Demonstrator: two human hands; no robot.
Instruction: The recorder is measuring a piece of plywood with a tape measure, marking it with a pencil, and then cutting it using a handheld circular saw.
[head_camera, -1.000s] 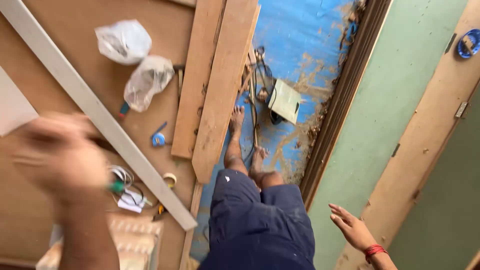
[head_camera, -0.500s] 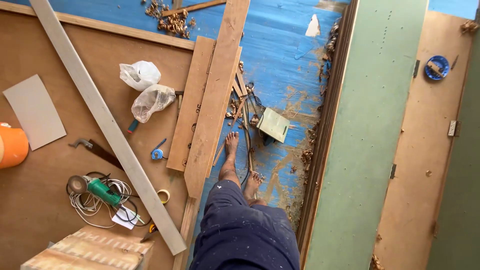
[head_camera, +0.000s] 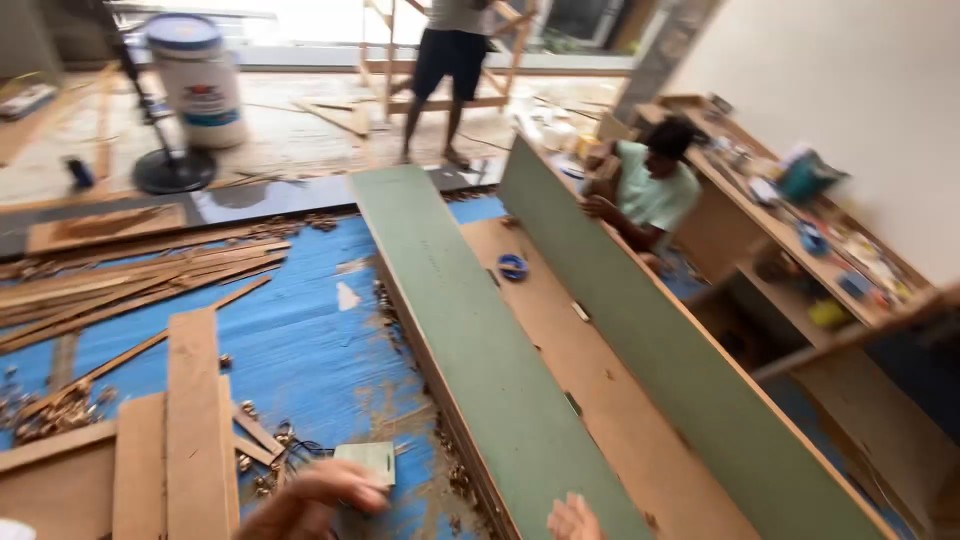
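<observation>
Head view: left hand (head_camera: 312, 500) low in frame, blurred, fingers loosely curled, holding nothing, just beside a small pale block (head_camera: 366, 462) on the blue floor sheet (head_camera: 300, 350). Right hand (head_camera: 574, 518) partly cut off, touching the long green panel (head_camera: 470, 370); cannot tell its grip.

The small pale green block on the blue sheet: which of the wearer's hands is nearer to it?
Left. The left hand sits right beside the small block, just below it, fingertips almost at its edge. The right hand is farther off, at the long green panel.
</observation>
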